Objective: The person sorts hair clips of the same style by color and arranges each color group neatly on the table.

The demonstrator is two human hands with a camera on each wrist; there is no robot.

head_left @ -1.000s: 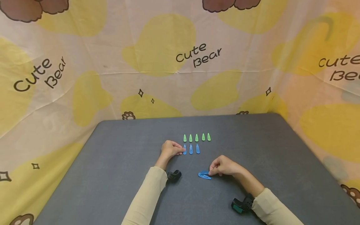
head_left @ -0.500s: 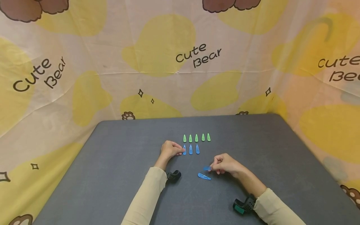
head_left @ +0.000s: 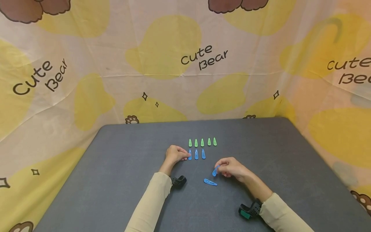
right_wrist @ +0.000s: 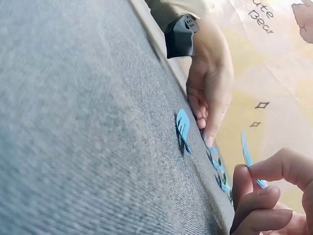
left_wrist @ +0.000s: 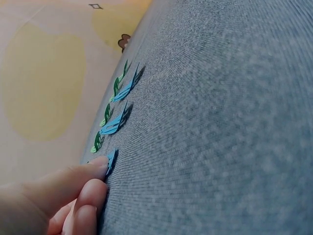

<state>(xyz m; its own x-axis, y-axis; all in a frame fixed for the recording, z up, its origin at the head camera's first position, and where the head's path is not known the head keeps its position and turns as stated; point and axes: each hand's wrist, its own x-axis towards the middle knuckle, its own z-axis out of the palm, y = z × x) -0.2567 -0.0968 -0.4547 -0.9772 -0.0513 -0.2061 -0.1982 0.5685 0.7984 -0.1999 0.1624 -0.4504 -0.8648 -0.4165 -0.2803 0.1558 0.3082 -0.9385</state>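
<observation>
My left hand [head_left: 176, 154] pinches the leftmost blue hair clip [left_wrist: 111, 160] of a short row on the table; its thumb and fingertips cover part of that clip. To its right lie two more blue clips, one in the middle [head_left: 196, 154] and one at the end [head_left: 203, 154]. Between the thumb and finger of my right hand [head_left: 231, 168] a blue hair clip [right_wrist: 245, 149] is held up off the table, its tip sticking out past the fingers. Below that hand, a loose blue hair clip [head_left: 210, 182] lies slanted on the table.
Behind the blue row stands a row of several green hair clips [head_left: 202, 142]. The grey cloth-covered table [head_left: 121, 154] ends at a patterned curtain [head_left: 162, 48] at the back and sides. Black wrist devices [head_left: 178, 181] sit on both forearms.
My right hand has lifted one blue hair clip off the loose pair, moved it slightly away from me and turned it more upright. The left hand has stayed in place.
</observation>
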